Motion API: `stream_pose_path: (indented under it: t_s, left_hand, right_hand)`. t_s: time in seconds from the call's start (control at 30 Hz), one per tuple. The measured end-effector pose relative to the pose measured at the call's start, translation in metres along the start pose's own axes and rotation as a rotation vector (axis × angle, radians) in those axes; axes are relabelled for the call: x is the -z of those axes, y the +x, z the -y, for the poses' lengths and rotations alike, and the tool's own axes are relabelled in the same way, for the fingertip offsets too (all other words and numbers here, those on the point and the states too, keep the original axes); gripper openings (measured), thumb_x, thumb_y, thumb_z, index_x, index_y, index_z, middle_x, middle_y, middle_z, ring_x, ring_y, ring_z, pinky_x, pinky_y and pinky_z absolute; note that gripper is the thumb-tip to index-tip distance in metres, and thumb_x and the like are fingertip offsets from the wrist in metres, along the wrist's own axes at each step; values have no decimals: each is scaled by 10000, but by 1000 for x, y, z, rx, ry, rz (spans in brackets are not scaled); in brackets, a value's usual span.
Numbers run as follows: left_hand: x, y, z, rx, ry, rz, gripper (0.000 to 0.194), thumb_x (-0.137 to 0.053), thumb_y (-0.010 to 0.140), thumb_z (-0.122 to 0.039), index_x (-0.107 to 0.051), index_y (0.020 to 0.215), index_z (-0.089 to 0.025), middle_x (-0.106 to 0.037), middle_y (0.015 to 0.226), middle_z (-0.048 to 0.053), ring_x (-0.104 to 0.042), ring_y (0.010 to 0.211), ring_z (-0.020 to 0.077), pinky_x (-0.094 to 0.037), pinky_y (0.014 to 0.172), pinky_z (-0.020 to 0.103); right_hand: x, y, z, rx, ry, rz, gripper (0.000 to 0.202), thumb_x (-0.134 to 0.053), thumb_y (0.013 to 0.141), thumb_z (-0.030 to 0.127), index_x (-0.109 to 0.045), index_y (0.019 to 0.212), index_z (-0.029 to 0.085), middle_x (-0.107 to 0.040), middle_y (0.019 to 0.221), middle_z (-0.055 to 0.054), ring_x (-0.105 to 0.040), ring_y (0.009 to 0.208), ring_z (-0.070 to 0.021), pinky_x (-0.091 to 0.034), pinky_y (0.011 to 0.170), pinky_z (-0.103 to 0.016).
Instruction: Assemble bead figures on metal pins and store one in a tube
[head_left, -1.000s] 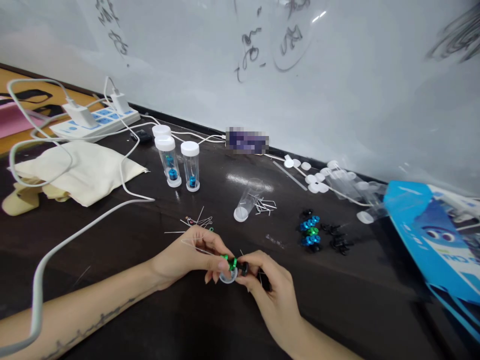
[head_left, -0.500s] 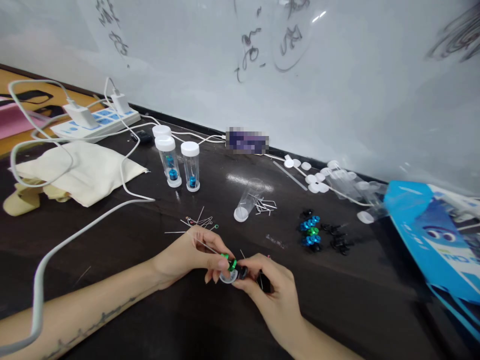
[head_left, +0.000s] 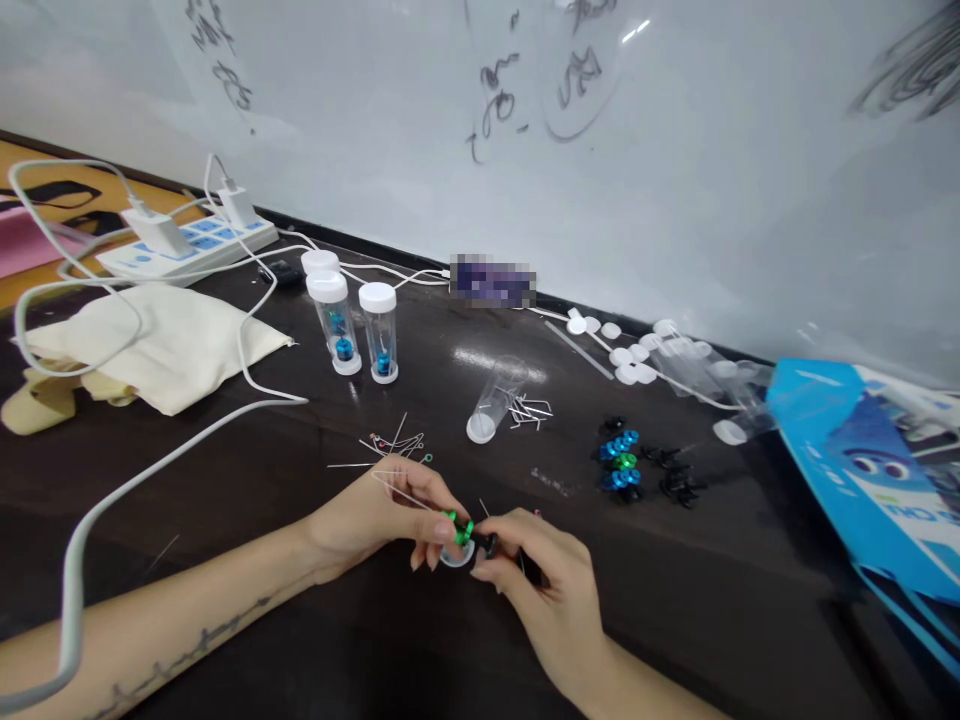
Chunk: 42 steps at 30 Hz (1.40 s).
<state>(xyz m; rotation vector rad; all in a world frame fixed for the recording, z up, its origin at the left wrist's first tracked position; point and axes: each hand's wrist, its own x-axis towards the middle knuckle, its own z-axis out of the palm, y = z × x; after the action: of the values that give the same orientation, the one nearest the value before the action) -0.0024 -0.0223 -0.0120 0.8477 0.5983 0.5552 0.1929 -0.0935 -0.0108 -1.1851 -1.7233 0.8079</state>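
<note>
Left hand (head_left: pixel 411 508) pinching green part (head_left: pixel 463 531); right hand (head_left: pixel 551 572) pinching black part (head_left: pixel 490 546) just beside it, in front of person, fingertip holds likely chosen for fine control of small pieces. Thin wire (head_left: pixel 405 492) passes over left hand toward green part. Round cap (head_left: pixel 456 556) just below; whether held, cannot tell. Pins (head_left: pixel 397 443) near left hand; bent wires (head_left: pixel 529 411) beside lying tube (head_left: pixel 501 392); blue parts (head_left: pixel 611 452) and black parts (head_left: pixel 682 490) off right, seemingly grouped by kind, within reach. Capped tubes (head_left: pixel 381 335) upright farther back, probably out of way
</note>
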Motion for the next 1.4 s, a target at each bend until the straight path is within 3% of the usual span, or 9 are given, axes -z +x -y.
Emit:
stream_pose_path:
  t_s: [0.13, 0.33, 0.57, 0.8, 1.03, 1.1, 1.27, 1.4]
  left_hand:
    - [-2, 0, 0, 17, -4, 23, 125, -822, 664, -155, -737, 742, -107, -762, 678, 85, -646, 494, 119, -475, 422, 165]
    - [-1, 1, -1, -9, -17, 3, 134, -825, 660, -152, -744, 753, -99, -754, 656, 78, -653, 500, 122, -487, 432, 165]
    - [-3, 0, 0, 11, -10, 33, 114, -818, 657, -125, -747, 745, -107, -764, 684, 89, -655, 502, 126, -491, 438, 173]
    - [0, 0, -2, -7, -1, -2, 141, -824, 653, -151, -752, 761, -97, -752, 654, 84, -649, 506, 125, -485, 436, 171]
    - [-2, 0, 0, 13, -2, 37, 118, -819, 657, -134, -751, 751, -114, -765, 690, 87, -660, 513, 133, -498, 444, 183]
    - [-3, 0, -1, 12, -3, 35, 120, -819, 655, -137, -751, 751, -114, -766, 690, 88, -660, 510, 134, -498, 442, 183]
    - [-3, 1, -3, -9, -8, 0, 129, -824, 648, -148, -755, 747, -103, -756, 651, 80, -652, 496, 123, -500, 433, 165]
    - [-2, 1, -3, -6, 2, 1, 127, -826, 641, -126, -756, 745, -102, -756, 651, 76, -659, 498, 123, -516, 440, 163]
  right_hand:
    - [2, -1, 1, -11, -14, 65, 335, -509, 968, 325, -578, 670, 190, -540, 615, 16, -510, 575, -130, -361, 577, -265]
    - [-2, 0, 2, 6, -36, 2, 55, -624, 899, 247, -601, 874, 204, -494, 688, 31, -493, 614, -125, -381, 587, -243]
    - [0, -2, -1, -28, -39, 85, 329, -499, 964, 323, -503, 661, 192, -484, 613, 29, -466, 570, -121, -324, 562, -259]
    - [-2, 1, 1, -9, -6, -7, 51, -633, 898, 252, -597, 899, 216, -511, 708, 30, -500, 630, -132, -389, 594, -245]
    - [0, -2, -3, -39, 9, 93, 318, -507, 962, 320, -477, 670, 197, -472, 627, 34, -454, 583, -121, -326, 576, -261]
    - [1, -2, -2, -37, 7, 98, 310, -500, 964, 312, -470, 678, 198, -476, 643, 29, -458, 597, -125, -328, 584, -264]
    - [0, 0, 0, -23, 5, 52, 71, -580, 924, 240, -546, 873, 204, -529, 798, 6, -504, 685, -133, -380, 640, -261]
    - [0, 1, -1, -61, 33, 58, 190, -581, 924, 270, -519, 758, 199, -514, 701, 25, -490, 629, -123, -363, 602, -248]
